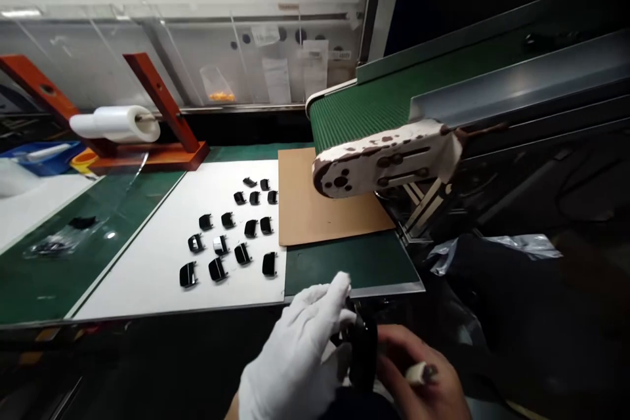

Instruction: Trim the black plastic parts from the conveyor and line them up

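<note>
My left hand point(298, 348), in a white glove, is closed around a glossy black plastic part point(364, 349) just below the table's front edge. My bare right hand point(440, 384) has its fingers curled beside the part's right side. From that hand sticks out a short pale tool point(417, 374) with a dark end; its kind cannot be made out. Whether the right fingers also touch the part is partly hidden. Beyond my hands, several small black plastic pieces point(242, 253) lie in loose rows on a white sheet point(142, 262).
A brown cardboard sheet point(305, 210) lies under the end of a green conveyor belt point(364, 115). Back left, an orange stand point(162, 98) carries a roll of clear film point(118, 123). A plastic bag with dark pieces point(59, 243) lies left. Silvery plastic point(445, 256) hangs at right.
</note>
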### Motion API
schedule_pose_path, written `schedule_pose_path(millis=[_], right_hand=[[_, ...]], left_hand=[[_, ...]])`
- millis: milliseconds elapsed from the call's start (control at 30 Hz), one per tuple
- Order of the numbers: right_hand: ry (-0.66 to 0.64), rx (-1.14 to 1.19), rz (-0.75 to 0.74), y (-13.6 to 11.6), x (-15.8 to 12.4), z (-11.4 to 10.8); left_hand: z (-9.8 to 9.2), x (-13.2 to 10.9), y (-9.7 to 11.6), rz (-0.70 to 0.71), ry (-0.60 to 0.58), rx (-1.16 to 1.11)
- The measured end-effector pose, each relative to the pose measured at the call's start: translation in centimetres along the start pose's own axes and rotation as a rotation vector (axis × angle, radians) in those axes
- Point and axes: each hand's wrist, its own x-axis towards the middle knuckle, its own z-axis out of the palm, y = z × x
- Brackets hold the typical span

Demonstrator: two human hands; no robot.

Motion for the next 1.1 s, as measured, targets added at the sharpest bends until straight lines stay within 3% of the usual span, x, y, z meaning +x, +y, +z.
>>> schedule_pose_path(millis=[100,233,433,600,700,900,1100], right_hand=[[-0.009,0.030,0.047,0.6,-0.5,0.5],[-0.110,0.035,0.030,2.3,-0.8,0.4],[0.107,0.392,0.289,3.7,-1.0,0.9],[0.034,0.460,0.389,3.4,-1.4,1.0],[-0.014,0.481,0.396,3.4,-1.7,1.0],[0.046,0.393,0.408,3.6,-1.3,0.9],[-0.091,0.325,0.399,3.5,-0.3,0.8]], left_hand=[[1.3,-0.3,-0.1,-0.001,-0.012,-0.073],[1.3,-1.2,-0.6,0.048,-0.027,-0.126],[0.0,-2.3,-2.9,-0.166,-0.114,-0.356],[0.9,-1.9,-3.3,-0.068,-0.231,-0.603],[1.8,-1.7,-3.3,-0.028,-0.293,-0.565],[2.0,-1.4,-3.6,-0.178,-0.433,-0.464],[1.1,-0.8,-3.8,-0.185,-0.499,-0.432]])
